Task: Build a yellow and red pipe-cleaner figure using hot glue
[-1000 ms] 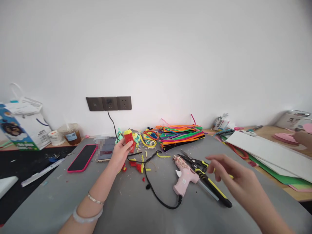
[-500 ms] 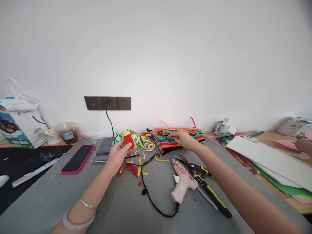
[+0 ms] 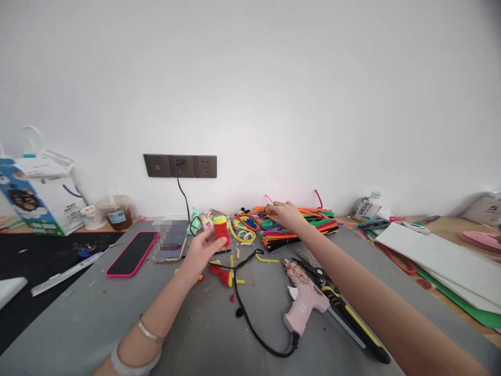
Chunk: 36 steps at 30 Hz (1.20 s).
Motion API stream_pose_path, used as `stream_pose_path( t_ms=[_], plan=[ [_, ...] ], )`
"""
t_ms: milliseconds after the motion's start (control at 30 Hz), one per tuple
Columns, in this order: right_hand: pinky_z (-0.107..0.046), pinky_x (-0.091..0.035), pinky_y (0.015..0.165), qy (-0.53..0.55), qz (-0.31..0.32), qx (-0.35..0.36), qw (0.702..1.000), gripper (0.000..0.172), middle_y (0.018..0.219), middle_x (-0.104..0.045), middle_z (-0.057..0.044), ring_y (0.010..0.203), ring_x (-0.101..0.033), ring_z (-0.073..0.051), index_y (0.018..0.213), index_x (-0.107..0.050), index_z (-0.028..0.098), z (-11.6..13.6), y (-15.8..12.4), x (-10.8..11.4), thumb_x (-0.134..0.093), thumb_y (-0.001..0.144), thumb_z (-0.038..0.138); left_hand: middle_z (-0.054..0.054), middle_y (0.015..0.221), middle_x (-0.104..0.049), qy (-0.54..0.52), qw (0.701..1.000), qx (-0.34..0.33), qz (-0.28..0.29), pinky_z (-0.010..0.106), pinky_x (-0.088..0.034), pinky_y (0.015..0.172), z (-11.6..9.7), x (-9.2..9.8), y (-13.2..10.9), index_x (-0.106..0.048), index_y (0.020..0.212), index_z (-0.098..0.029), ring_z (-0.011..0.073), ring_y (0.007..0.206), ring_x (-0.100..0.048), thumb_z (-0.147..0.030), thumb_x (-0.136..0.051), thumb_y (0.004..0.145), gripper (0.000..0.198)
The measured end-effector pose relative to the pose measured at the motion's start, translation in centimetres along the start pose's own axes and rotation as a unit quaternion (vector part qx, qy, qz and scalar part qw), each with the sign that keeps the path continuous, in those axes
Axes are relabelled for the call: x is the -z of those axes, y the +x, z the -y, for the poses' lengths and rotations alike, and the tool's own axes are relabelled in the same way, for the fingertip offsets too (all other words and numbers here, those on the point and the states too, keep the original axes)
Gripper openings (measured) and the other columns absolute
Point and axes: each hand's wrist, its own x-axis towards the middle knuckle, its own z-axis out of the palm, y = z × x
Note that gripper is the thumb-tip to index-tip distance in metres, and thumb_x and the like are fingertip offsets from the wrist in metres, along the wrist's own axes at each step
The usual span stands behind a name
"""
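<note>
In my left hand (image 3: 204, 249) is a small red cylinder with a yellow top (image 3: 221, 234), fuzzy like wound pipe cleaner, held nearly upright between thumb and fingers. My right hand (image 3: 287, 215) reaches over the left end of a pile of many-coloured pipe cleaners (image 3: 301, 235). Its fingers are bent down into the pile, and what the tips pinch is hidden. Below the cylinder lie red and yellow fuzzy pieces (image 3: 225, 275). Yellow and orange loops (image 3: 239, 234) sit between the two hands. A pink glue gun (image 3: 303, 303) lies under my right forearm.
Black-and-yellow pliers (image 3: 358, 326) lie beside the glue gun, whose black cord (image 3: 245, 313) curves over the grey mat. At left are a pink-edged phone (image 3: 131, 255), a second device (image 3: 171, 240) and a drink cup (image 3: 117, 214). White boards (image 3: 438, 261) lie right.
The view has swung slightly left. My left hand has moved right and turned the red cylinder more upright. My right hand has shifted toward the left end of the pile.
</note>
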Motion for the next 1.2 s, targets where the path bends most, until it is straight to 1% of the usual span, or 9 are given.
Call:
stream_pose_path(
  t_ms=[100, 167, 300, 533, 633, 767, 933, 1133, 1200],
  plan=[
    [-0.045, -0.055, 0.090, -0.017, -0.017, 0.003, 1.000, 0.025, 0.116, -0.069, -0.007, 0.100, -0.068, -0.022, 0.115, -0.066, 0.017, 0.1, 0.1, -0.1, -0.062, 0.098, 0.034, 0.008, 0.106, -0.078, 0.028, 0.993, 0.021, 0.109, 0.037, -0.054, 0.092, 0.5, -0.9, -0.7, -0.075, 0.110, -0.019, 0.0259, 0.098, -0.071, -0.042, -0.087, 0.069, 0.049],
    [-0.043, -0.051, 0.091, -0.024, -0.034, 0.003, 0.999, 0.018, 0.109, -0.071, -0.008, 0.097, -0.068, -0.022, 0.107, -0.068, 0.016, 0.0, 0.0, 0.0, -0.057, 0.100, 0.028, 0.009, 0.106, -0.078, 0.046, 0.987, 0.030, 0.150, 0.038, -0.055, 0.090, 0.8, -1.4, -1.0, -0.075, 0.111, -0.019, 0.0271, 0.098, -0.072, -0.044, -0.086, 0.070, 0.050],
    [-0.037, -0.042, 0.085, -0.017, -0.078, -0.009, 0.997, 0.023, 0.100, -0.074, -0.014, 0.089, -0.069, -0.024, 0.100, -0.067, 0.016, -0.3, -0.2, 0.6, -0.045, 0.100, 0.017, 0.011, 0.108, -0.077, 0.051, 0.986, 0.031, 0.153, 0.038, -0.056, 0.089, 1.1, -1.6, -1.2, -0.074, 0.109, -0.018, 0.0281, 0.098, -0.072, -0.047, -0.085, 0.069, 0.051],
    [-0.032, -0.035, 0.061, 0.043, -0.145, -0.086, 0.985, 0.027, 0.085, -0.077, -0.015, 0.071, -0.068, -0.028, 0.116, -0.055, 0.015, -2.3, -0.2, 2.1, -0.033, 0.101, 0.021, 0.011, 0.111, -0.077, 0.048, 0.987, 0.037, 0.151, 0.037, -0.055, 0.088, 1.2, -1.3, -1.0, -0.074, 0.110, -0.018, 0.0275, 0.099, -0.071, -0.046, -0.084, 0.071, 0.049],
    [-0.032, -0.038, 0.061, 0.086, -0.132, -0.087, 0.984, 0.022, 0.083, -0.077, -0.015, 0.072, -0.069, -0.028, 0.111, -0.057, 0.015, -3.1, -0.1, 1.7, -0.040, 0.098, 0.021, 0.011, 0.114, -0.076, 0.050, 0.986, 0.040, 0.157, 0.036, -0.055, 0.088, 1.2, -1.3, -1.1, -0.073, 0.110, -0.018, 0.0267, 0.100, -0.071, -0.046, -0.084, 0.071, 0.049],
    [-0.031, -0.048, 0.068, 0.168, -0.095, -0.079, 0.978, 0.013, 0.087, -0.079, -0.011, 0.077, -0.072, -0.023, 0.097, -0.061, 0.019, -3.7, -0.5, 0.5, -0.050, 0.092, 0.016, 0.011, 0.117, -0.075, 0.055, 0.986, 0.038, 0.153, 0.037, -0.055, 0.089, 1.1, -1.2, -1.0, -0.072, 0.112, -0.019, 0.0265, 0.101, -0.071, -0.045, -0.084, 0.072, 0.050],
    [-0.028, -0.054, 0.067, 0.257, -0.062, -0.084, 0.961, 0.011, 0.087, -0.081, -0.009, 0.076, -0.075, -0.019, 0.103, -0.058, 0.019, -4.0, -1.4, -0.8, -0.053, 0.095, 0.024, 0.011, 0.116, -0.075, 0.059, 0.987, 0.036, 0.148, 0.038, -0.055, 0.088, 1.0, -1.2, -1.0, -0.072, 0.112, -0.018, 0.0273, 0.100, -0.071, -0.045, -0.084, 0.072, 0.049],
    [-0.031, -0.056, 0.077, 0.243, -0.017, -0.075, 0.967, 0.015, 0.090, -0.079, -0.005, 0.084, -0.073, -0.019, 0.091, -0.067, 0.016, -4.2, -1.5, -1.7, -0.060, 0.096, 0.028, 0.012, 0.121, -0.073, 0.072, 0.984, 0.030, 0.157, 0.037, -0.055, 0.088, 1.1, -1.1, -1.0, -0.071, 0.115, -0.018, 0.0272, 0.104, -0.069, -0.047, -0.082, 0.074, 0.052],
    [-0.036, -0.057, 0.081, 0.211, -0.003, -0.082, 0.974, 0.017, 0.096, -0.075, -0.004, 0.087, -0.071, -0.019, 0.095, -0.069, 0.016, -4.2, -1.6, -2.0, -0.063, 0.097, 0.031, 0.012, 0.119, -0.074, 0.069, 0.984, 0.031, 0.159, 0.037, -0.055, 0.088, 1.2, -1.1, -0.9, -0.070, 0.116, -0.017, 0.0272, 0.103, -0.069, -0.048, -0.082, 0.073, 0.054]
  ],
)
